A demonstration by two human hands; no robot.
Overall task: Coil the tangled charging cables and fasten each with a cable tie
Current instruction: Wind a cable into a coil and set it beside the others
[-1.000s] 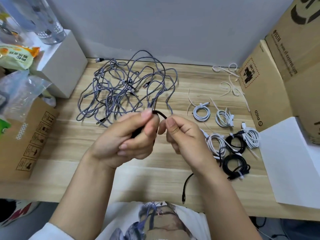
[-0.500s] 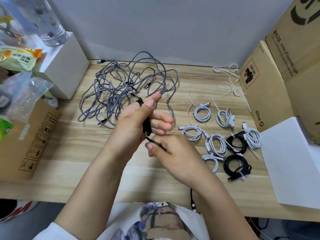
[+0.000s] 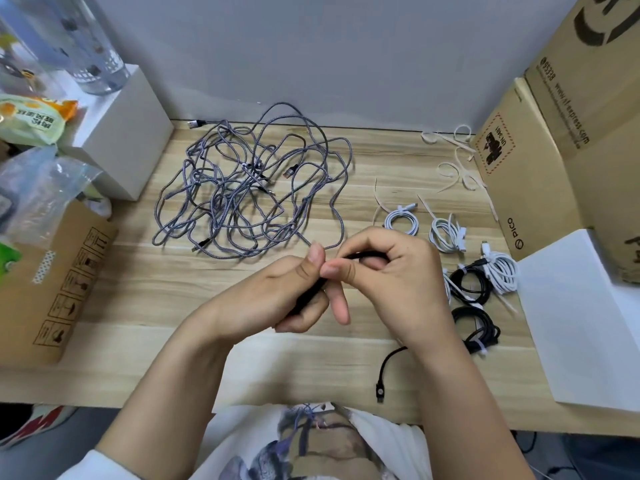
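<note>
- A brown carton (image 3: 52, 282) sits at the far left of the wooden table (image 3: 138, 299), with a white box (image 3: 128, 133) behind it.
- The grey tangle (image 3: 249, 188) of braided charging cables lies loose on the table, right of the white box and just beyond your hands.
- Your left hand (image 3: 273, 299) is closed around a black cable (image 3: 363, 256); the fingers curl under it and the thumb points up toward the tangle.
- Your right hand (image 3: 391, 282) touches the left hand at the thumbs. Its thumb and forefinger pinch the same black cable, which shows as a short dark span under the curled fingers.
- The free end of the black cable (image 3: 384, 372) comes out below your right wrist and lies on the table toward its near edge, ending in a plug.
- Right of your right hand lie the finished coils: white coils (image 3: 446, 233) farther from you, black coils (image 3: 476, 323) nearer, each bound with a tie.
- Loose cable ties (image 3: 457, 161) lie beyond the white coils, beside the large cardboard box (image 3: 540, 168).
- A white sheet (image 3: 581, 323) lies right of the black coils.
</note>
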